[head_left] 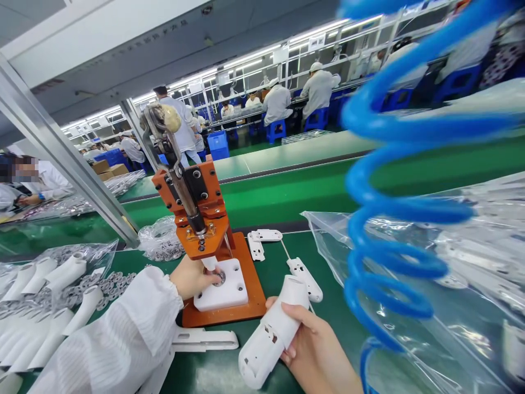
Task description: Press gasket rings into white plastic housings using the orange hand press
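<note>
Crowded green bench [207, 375].
Orange press [207, 232] in the middle, tubes [85, 310] and metal rings [111, 288] left, covers [304, 276] and clear bag [329, 243] right.

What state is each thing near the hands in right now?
Left hand: touching the round grey metal piece, fingers partly hidden.
Right hand: closed around the white tubular plastic housing.
Housing: held, tilted.
Orange-framed bench press: metal lever pointing up.
White rectangular block: lying on the press.
Blue coiled hose: hanging in loops.
Clear plastic bag, right: white parts inside; sealing unclear.
</note>
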A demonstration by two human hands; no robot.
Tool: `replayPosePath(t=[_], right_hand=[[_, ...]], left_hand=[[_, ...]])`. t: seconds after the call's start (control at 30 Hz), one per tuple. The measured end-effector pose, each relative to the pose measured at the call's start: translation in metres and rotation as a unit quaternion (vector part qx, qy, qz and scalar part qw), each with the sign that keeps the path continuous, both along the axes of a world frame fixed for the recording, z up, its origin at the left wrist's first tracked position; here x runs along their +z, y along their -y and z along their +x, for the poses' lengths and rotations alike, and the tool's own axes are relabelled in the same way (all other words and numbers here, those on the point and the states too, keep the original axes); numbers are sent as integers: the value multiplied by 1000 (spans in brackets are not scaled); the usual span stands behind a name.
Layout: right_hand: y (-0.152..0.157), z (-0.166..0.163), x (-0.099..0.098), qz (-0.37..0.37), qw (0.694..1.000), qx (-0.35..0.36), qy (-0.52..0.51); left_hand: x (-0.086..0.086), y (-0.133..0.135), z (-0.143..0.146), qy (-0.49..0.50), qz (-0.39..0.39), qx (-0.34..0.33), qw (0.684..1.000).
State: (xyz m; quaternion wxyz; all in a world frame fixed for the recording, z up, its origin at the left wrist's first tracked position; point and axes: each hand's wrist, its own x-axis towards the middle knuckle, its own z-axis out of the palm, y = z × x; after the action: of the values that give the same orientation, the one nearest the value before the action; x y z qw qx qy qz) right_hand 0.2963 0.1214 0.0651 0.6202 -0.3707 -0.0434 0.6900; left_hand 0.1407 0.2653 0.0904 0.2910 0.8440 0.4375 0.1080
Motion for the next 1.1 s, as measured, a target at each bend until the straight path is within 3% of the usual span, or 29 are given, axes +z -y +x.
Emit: replayPosePath(t=[0.43,0.8,1.1], right_hand=[[0,-2,4,-33,999,-10,-14],[0,-1,6,-39,999,-10,-16],[-1,1,2,-29,999,-1,-15]], left_hand=[[-2,-4,-8,-47,103,-56,992],[-16,-15,-21,-70,219,-206,951],[-10,-13,-17,-103,251,-227,935]])
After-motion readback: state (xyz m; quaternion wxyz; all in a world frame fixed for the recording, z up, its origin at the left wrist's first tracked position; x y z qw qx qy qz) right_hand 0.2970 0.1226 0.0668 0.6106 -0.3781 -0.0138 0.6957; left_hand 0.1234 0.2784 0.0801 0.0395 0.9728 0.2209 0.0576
